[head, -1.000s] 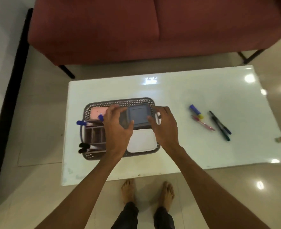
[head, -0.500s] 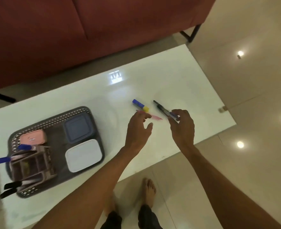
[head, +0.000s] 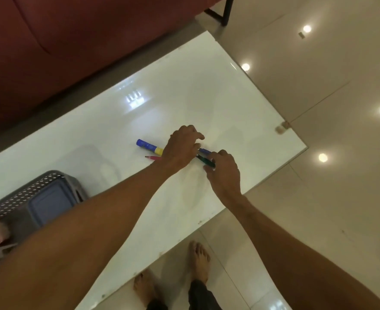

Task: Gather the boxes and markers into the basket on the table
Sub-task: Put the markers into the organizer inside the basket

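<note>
Now both my hands have left the basket point(head: 39, 186), boxes inside, and reached the loose markers on the table point(head: 207, 97). My right hand point(head: 223, 173) pinches the dark pens point(head: 204, 159); my left hand point(head: 182, 146) curls over the blue marker point(head: 148, 146), grip unclear.

Bare forearms, bare feet point(head: 199, 260), dark trousers point(head: 201, 295).
</note>
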